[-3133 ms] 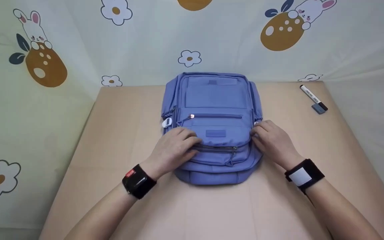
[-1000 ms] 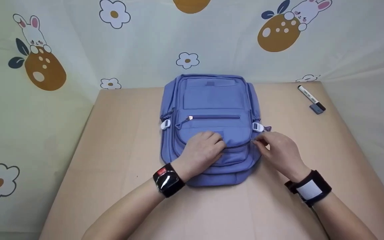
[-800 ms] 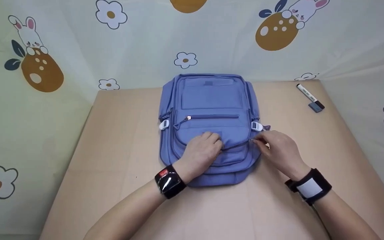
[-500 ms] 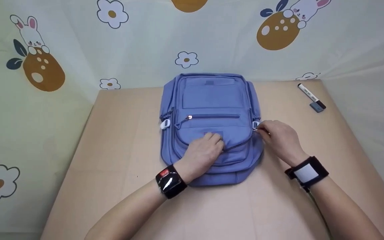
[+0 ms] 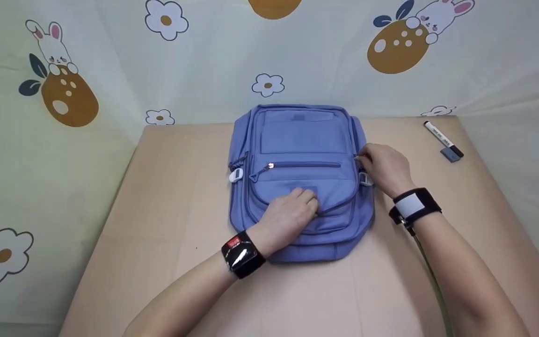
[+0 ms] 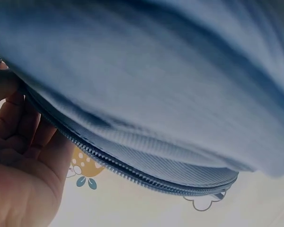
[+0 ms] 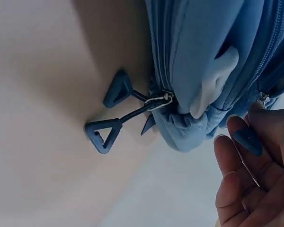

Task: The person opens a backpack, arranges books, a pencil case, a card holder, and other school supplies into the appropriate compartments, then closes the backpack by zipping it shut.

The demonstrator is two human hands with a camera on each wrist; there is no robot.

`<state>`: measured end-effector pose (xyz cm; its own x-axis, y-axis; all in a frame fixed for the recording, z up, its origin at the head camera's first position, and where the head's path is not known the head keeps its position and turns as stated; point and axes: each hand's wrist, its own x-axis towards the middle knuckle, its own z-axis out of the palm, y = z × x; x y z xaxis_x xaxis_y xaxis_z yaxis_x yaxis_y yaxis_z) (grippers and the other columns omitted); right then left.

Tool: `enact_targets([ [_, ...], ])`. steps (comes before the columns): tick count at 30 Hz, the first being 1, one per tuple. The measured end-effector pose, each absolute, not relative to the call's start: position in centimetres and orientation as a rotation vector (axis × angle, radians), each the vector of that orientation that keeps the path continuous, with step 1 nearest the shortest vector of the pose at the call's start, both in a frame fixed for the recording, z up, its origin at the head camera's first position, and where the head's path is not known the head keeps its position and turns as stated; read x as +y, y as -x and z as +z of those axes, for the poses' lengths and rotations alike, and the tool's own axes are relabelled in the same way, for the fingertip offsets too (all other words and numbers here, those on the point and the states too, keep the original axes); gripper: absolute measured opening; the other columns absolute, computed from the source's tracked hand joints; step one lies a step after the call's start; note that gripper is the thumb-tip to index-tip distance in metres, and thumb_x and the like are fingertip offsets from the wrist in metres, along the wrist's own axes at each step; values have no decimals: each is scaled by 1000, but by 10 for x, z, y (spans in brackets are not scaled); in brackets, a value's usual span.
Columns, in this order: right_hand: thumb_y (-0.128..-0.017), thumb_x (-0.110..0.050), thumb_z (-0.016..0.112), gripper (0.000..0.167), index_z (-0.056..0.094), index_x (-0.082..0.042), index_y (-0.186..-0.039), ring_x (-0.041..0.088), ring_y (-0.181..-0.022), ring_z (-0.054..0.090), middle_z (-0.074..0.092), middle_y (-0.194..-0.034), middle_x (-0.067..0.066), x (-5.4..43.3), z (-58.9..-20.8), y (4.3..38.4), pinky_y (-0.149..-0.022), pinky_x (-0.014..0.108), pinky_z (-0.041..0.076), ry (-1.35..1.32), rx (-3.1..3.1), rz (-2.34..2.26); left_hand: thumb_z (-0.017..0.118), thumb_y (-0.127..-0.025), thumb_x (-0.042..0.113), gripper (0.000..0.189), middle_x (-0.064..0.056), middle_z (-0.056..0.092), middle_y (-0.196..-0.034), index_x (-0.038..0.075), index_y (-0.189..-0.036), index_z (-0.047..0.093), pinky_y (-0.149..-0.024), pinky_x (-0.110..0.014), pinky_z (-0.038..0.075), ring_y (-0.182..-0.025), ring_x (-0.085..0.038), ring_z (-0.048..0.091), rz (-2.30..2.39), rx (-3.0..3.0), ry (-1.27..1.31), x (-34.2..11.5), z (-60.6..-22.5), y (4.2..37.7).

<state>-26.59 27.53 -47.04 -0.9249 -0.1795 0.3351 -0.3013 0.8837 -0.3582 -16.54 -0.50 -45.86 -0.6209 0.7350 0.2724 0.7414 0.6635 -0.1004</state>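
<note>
A blue backpack [image 5: 303, 135] lies front side up on the table, its top toward the far wall. My left hand [image 5: 288, 215] grips the lower middle of its front pocket. In the left wrist view, fingers [image 6: 19, 118] hold the pocket's edge beside a curved zipper [image 6: 132, 175]. On the bag's right side, my right hand [image 5: 384, 166] pinches a zipper pull. The right wrist view shows that blue pull [image 7: 248, 141] among the fingers, below a metal slider [image 7: 263, 98]. Two more triangular pulls [image 7: 103, 135] hang from another zipper, and a white buckle [image 7: 215, 82] sits between.
A marker [image 5: 442, 138] and a small grey-blue block [image 5: 450, 155] lie at the table's [image 5: 176, 196] far right. A horizontal pocket zipper [image 5: 304, 164] crosses the bag's front. White buckle [image 5: 236, 175] is on its left side. Patterned cloth [image 5: 213, 61] hangs around the table. A cable [image 5: 431, 267] trails from the right wristband.
My right hand has gone from the pocket's lower right corner up along the bag's right side, drawing the zipper pull with it. Over three seconds my left hand shifted right to the pocket's middle.
</note>
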Motion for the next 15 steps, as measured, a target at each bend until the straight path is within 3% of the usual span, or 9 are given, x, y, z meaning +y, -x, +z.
enact_targets([
  [7, -98, -17, 68, 12, 72, -6, -101, 32, -79, 67, 74, -94, 14, 279, -477, 262, -68, 51, 50, -333, -2765, 641, 68, -100, 29, 15, 2, 65, -108, 16, -105, 71, -68, -25, 55, -95, -15, 61, -197, -2555, 1188, -12, -459, 168],
  [15, -99, -17, 66, 18, 73, -4, -109, 32, -87, 68, 73, -99, 14, 296, -481, 249, -76, 51, 54, -339, -2780, 624, 63, -102, 17, 13, 0, 67, -99, 13, -107, 75, -72, -32, 53, -88, -19, 62, -368, -2361, 1193, -47, -466, 172],
])
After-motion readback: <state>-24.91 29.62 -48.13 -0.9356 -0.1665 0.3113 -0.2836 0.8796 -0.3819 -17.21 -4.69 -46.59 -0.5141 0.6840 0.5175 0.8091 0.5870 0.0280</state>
